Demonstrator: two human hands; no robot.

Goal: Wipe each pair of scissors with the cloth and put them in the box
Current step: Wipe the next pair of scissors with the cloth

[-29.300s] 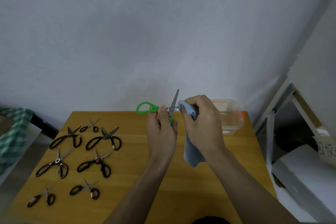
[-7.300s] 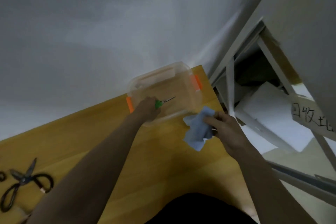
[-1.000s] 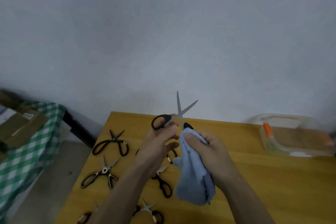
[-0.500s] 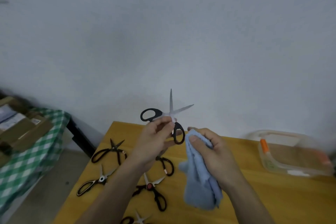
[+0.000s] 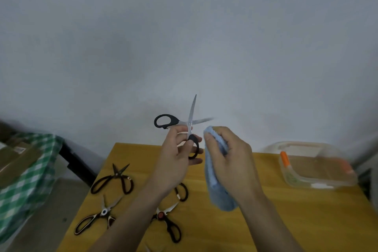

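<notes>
At the centre of the frame the left hand [image 5: 176,157] holds a pair of black-handled steel scissors [image 5: 185,129] up in front of the pale wall, its fingers curled round the lower handle loop while the blades stand spread in a wide V, one pointing up, the other toward the right. Just beside them the right hand [image 5: 231,157] grips a bunched, soft light-blue cloth [image 5: 217,188], its fingers curled round the upper fold and the rest hanging down over the yellow wooden table [image 5: 286,217]. Cloth and blades look apart. The scissors are probably light and rigid, but loose at the pivot and sharp along the inner edges, so the safest hold is by the handle loops, with the cloth pinched over the flat of a blade and drawn toward the tip. The clear plastic box with orange clips [image 5: 319,165] sits at the right edge, and several more black-handled scissors [image 5: 114,178] lie at lower left, unwiped by the look of it.
</notes>
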